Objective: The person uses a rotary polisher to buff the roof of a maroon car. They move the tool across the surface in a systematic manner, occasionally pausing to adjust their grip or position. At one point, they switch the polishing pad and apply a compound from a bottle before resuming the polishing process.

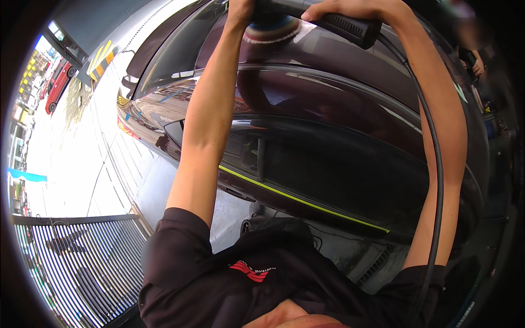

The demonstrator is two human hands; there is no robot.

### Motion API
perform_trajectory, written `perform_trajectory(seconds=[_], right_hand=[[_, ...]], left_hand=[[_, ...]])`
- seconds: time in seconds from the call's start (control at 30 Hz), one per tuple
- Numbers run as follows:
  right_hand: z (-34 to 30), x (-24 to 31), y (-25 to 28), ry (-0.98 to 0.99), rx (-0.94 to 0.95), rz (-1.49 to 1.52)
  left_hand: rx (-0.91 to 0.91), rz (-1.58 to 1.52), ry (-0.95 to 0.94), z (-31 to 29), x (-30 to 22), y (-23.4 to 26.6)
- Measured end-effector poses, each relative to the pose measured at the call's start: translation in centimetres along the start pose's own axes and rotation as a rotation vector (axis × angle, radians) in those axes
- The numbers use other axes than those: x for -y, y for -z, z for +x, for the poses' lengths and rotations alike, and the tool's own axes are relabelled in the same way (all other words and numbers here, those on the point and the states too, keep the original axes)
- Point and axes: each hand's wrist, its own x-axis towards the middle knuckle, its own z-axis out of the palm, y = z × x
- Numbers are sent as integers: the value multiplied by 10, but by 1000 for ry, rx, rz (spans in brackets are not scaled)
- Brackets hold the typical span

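Head view: polisher over the car at twelve o'clock

Your polisher (pixel 342 27) sits at twelve to one o'clock, its round pad (pixel 272 31) over the dark car (pixel 328 95); contact is unclear. Your right hand (pixel 355 7) is wrapped around its handle. Your left hand (pixel 240 10) is by its head, cut off by the top edge, so you cannot tell its grip. A black cord (pixel 436 158) passes three o'clock; a red car (pixel 58 85) stands far off at ten.

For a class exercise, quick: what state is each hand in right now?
Left hand: at the black polisher, mostly out of frame; grip cannot be told.
Right hand: closed, holding the black polisher.
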Motion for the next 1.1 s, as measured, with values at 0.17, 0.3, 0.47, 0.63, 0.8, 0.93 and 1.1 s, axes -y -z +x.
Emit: perform_trajectory(seconds=[0.17, 0.3, 0.47, 0.63, 0.8, 0.93, 1.1], right_hand=[[-70, -42, 7, 20, 33, 240], [-129, -82, 12, -230, 101, 364], [-215, -133, -15, -417, -140, 369], [-293, -181, -27, -557, -185, 459], [-372, -207, -16, -699, -156, 696], [-418, -210, -14, -767, -198, 743], [-441, -217, -11, -867, -196, 788]], left_hand=[[80, 45, -10, -1, -9, -82], [230, -103, -37, -7, -21, -160], [297, -154, -23, -25, -32, -259], [399, -135, -29, -47, -43, -359], [350, -165, -33, -76, -49, -458], [473, -187, -11, -91, -52, -517], [430, -220, -64, -105, -55, -557]])
